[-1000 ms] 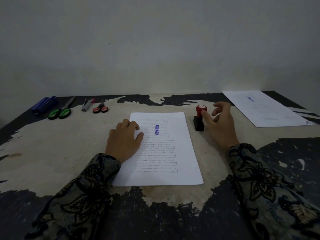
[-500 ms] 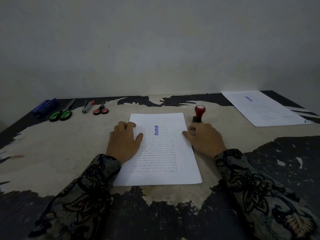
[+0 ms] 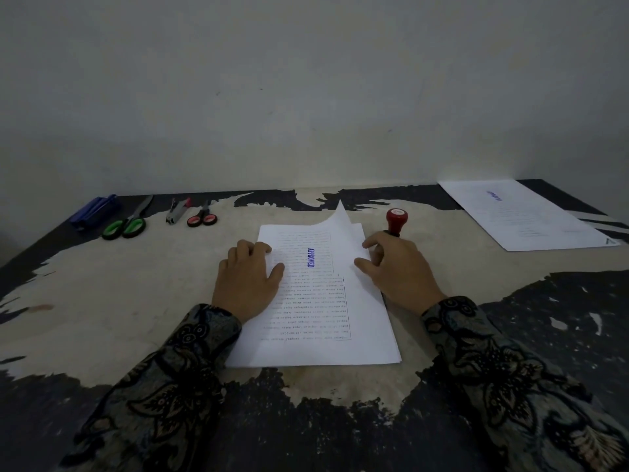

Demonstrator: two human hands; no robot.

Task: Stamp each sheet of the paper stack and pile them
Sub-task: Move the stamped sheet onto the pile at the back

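From the head cam: my right hand (image 3: 398, 267) is on the right edge of the top sheet (image 3: 326, 267), thumb and fingers pinching it so the far right corner curls up off the paper stack (image 3: 381, 342) in front of me. The sheet's long axis runs away from me, and the finished pile (image 3: 524, 216) sits well off to the far right, so I reckon it's the right hand's job to carry it over there. My left hand (image 3: 250, 277) lies flat and relaxed on the left side, holding the rest down. The sheet is white with upside-down print and a blue APPROVED mark (image 3: 310, 257) on it. The red-handled stamp (image 3: 396, 221) stands just behind my right hand, nobody holding it.
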